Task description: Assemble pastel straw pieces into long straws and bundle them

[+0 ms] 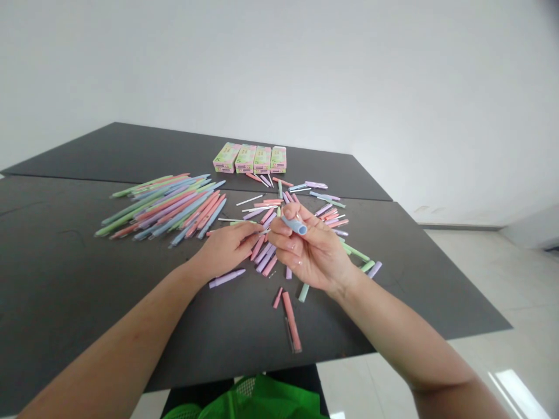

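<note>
So we've got a light blue pen barrel (293, 224) up in our right hand (312, 247), held above the surface (209, 343) a bit right of the middle. The fingers on that side are curled around it, and its open end faces back toward us and the near edge. Our left hand (229, 247) is just beside it, lower down, fingers pinched close on a thin white stick (263, 232); our knuckles cover most of that, so we can't tell much more about it.

Below and behind our hands there's a right mess of loose pen parts (264, 259), purple, pink, green and blue, fanning out toward the right edge, with a couple of green pieces (357, 252) on that side. Over to the left, by the seam across the surface, lies a big heap of pens (166, 206), mostly pointing the same way. Four pink-and-green boxes (246, 158) sit beyond the seam, nearer the far edge.

Closer to us, a pink barrel (292, 323) lies near the near edge with a short pink piece (278, 298) just beside it, and a purple piece (227, 278) rests by our left hand.
</note>
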`<state>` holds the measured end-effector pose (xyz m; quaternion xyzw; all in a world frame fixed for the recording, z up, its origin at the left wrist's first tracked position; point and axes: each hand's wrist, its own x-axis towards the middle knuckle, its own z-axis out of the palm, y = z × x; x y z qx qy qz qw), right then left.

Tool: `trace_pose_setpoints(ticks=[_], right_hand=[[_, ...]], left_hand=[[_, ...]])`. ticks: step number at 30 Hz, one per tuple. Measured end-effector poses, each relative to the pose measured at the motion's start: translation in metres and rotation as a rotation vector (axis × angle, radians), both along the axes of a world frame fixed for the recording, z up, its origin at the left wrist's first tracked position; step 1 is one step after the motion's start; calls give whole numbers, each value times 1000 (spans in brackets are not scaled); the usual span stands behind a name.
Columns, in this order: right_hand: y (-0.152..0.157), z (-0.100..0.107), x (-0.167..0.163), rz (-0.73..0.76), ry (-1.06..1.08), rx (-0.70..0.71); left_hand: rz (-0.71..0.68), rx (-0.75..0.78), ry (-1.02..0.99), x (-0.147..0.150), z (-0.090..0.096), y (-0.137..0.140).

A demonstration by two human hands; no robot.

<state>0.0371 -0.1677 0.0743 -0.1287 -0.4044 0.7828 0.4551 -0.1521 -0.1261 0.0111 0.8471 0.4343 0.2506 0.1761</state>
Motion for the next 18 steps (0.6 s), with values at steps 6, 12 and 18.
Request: trace_pose_setpoints(ticks=[6, 12, 18], right_hand=[[0, 4, -2, 9, 55, -106], [0, 4, -2, 36, 105, -101], [0, 1, -1, 36, 103, -71]], left_hand=[[2, -10, -5, 1, -2, 0], [16, -26, 16, 2, 0, -1], [10, 4, 10, 0, -4, 0]])
